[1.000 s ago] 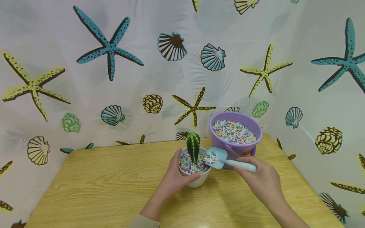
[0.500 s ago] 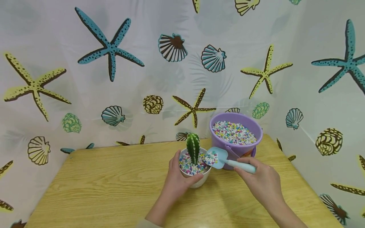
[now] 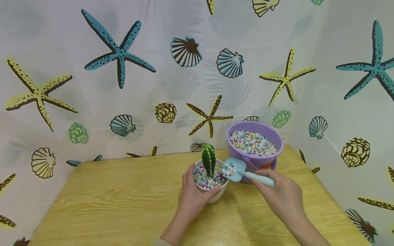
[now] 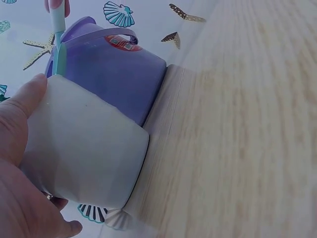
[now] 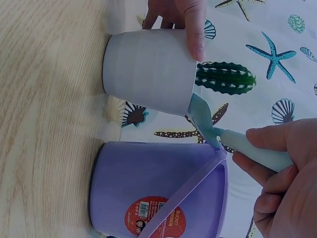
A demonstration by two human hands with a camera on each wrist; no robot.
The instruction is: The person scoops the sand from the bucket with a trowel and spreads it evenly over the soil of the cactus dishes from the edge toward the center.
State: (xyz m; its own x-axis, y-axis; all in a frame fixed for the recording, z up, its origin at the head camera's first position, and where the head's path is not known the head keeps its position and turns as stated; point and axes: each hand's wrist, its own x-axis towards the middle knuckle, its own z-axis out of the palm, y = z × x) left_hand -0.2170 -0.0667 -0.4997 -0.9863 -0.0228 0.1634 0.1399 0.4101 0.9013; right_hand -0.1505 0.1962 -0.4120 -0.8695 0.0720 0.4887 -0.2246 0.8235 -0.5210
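Head: scoop [image 3: 239, 172] at edge of pot [image 3: 218, 196]

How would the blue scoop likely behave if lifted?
The blue scoop looks like smooth, hard plastic, so it should barely flex. Its small loose beads could roll off if it tilts, since they lie near its front edge.

Head view. Pale printed sheeting [image 3: 154, 24], lightly creased, fills the backdrop from 9 through 12 to 3 o'clock, bending round a corner near 2. Blue starfish print [image 3: 120, 53] at 10; yellow starfish print [image 3: 38, 95] at 9; brown-striped shell print [image 3: 186, 51] at 12. Light wood-grain tabletop [image 3: 117, 201] spreads across 6, its far edge meeting the sheeting. Light even; soft sheen on the wood around 6.
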